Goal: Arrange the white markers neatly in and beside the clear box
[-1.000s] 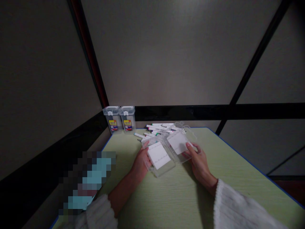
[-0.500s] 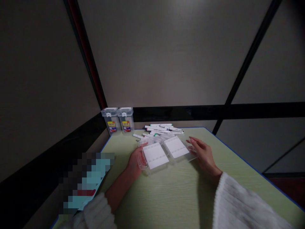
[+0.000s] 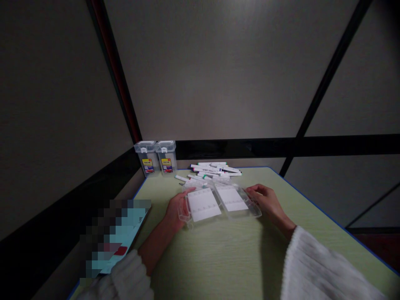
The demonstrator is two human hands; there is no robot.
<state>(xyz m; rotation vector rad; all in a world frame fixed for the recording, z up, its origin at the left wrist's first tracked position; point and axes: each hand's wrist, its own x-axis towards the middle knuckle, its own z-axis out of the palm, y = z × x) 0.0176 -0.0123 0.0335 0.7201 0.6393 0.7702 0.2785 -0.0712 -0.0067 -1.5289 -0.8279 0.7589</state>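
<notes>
At the left, the person's left hand reaches from a fluffy pale sleeve and has hold of the clear plastic case by its left end. Its fingers are bent around that end, partly seen through the plastic, with fingertips showing at the upper edge. The case lies open like a book above the green table, between the two hands, its seam running between the halves. At its far right edge is the right hand, the thumb and forefinger drawn close together, their tips at the upper right of the case; whether they pinch the plastic or only touch it cannot be told. The other fingers of that hand are curled and partly hidden.

Counted from left to right, there is one light-blue item with a red patch, largely pixelated, at the table's left side. Next come two lidded clear boxes, upright side by side at the back left corner, each with one coloured label. Then there is one case of two halves, with one white insert in each, so two in all. Behind it lies a loose pile of white markers, overlapping too much for an exact count.
</notes>
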